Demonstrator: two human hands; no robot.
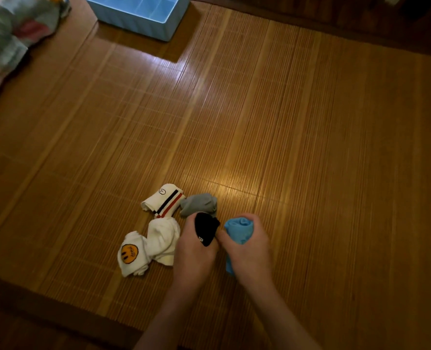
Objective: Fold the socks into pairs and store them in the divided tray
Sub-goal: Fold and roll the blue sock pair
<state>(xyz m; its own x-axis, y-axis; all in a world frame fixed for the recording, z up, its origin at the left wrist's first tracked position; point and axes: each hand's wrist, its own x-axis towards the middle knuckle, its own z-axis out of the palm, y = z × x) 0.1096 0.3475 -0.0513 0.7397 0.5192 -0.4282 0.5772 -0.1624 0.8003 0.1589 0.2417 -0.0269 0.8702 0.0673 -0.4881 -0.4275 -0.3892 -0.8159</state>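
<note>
Head view: black sock is gripped by left hand, blue sock by right hand. Tray is cropped at top.

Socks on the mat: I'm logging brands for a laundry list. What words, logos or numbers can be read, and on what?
"drew": sideways on the orange face of the smiley sock.
Round emblem on the striped sock: a sign, no letters legible.
White mark on the black sock: too small to read.
Grey sock, blue sock, tray: no text seen.
</note>
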